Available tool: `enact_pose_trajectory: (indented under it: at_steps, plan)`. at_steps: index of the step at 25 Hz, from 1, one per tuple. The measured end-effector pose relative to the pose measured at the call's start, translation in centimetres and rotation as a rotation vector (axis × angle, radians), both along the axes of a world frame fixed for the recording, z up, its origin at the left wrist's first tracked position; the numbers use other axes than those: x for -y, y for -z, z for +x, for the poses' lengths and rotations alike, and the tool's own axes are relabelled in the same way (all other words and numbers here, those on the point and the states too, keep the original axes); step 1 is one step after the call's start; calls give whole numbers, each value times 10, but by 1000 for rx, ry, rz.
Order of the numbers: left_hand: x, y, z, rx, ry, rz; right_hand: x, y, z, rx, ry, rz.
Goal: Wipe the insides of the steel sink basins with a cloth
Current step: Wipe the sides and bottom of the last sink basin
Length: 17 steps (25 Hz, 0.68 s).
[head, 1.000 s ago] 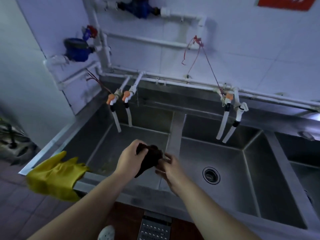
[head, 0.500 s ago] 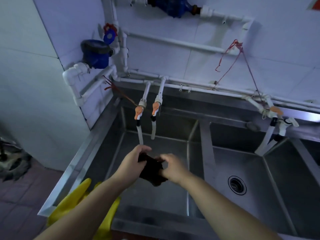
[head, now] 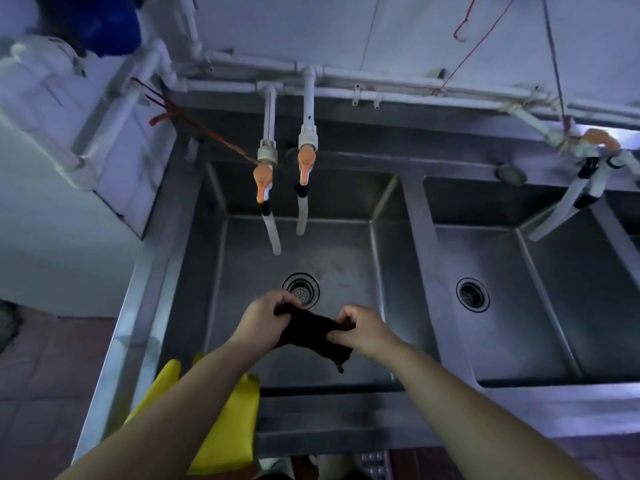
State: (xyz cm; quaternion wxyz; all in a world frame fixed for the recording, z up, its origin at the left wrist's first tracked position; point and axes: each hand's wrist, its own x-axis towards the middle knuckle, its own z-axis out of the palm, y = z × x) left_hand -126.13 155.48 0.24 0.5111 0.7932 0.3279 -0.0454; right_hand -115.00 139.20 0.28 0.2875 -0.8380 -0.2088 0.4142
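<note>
Both the left hand (head: pixel 261 322) and right hand (head: pixel 363 332) pinch a dark cloth (head: pixel 313 332) above the left basin (head: pixel 346 268); a loosened grip risks dropping it onto the drain (head: pixel 300 291).

Legible markings: none.

No text, label, brand, number or sign can be read on any surface in the head view; the wall, pipework, taps and steel sink carry no readable characters.
</note>
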Motion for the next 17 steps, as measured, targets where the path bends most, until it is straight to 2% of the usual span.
enact_pose_trajectory:
  at_steps: [5,8,10,11,14,17]
  plan:
    - [5,57,18,-184,36,-7,1,66,18,98,-43,-127]
    - [-3,83,37,-254,49,15,-7,87,36,335,-104,-112]
    - [-8,103,46,-310,124,53,-8,111,43,437,-261,-96]
    - [-10,112,48,-352,179,73,-6,123,44,413,-375,-122]
    - [-23,121,47,-507,294,112,-3,158,40,179,-790,-287]
    - [-54,108,38,-573,322,250,-9,177,44,137,-864,-326]
